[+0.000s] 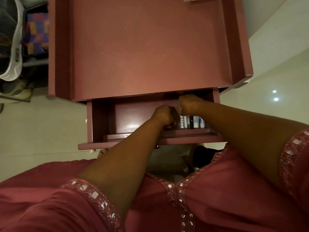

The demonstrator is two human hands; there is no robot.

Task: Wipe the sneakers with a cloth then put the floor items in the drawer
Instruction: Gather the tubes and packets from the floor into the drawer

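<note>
Fingers of the left hand [164,115] curl round a small dark item I cannot identify, low inside the open drawer [117,121] of the pink nightstand [147,47]. The right hand [188,104] is clenched beside it; its contents are hidden. Small tubes and bottles [192,122] stand in a row just right of the left hand.

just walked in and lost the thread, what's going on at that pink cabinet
A person leans over the pink cabinet with both hands inside its pulled-out drawer. The left hand and right hand are curled close together near the drawer's back; what they hold is hidden. A row of small tubes and bottles stands along the drawer's right side, beside the hands.
</note>
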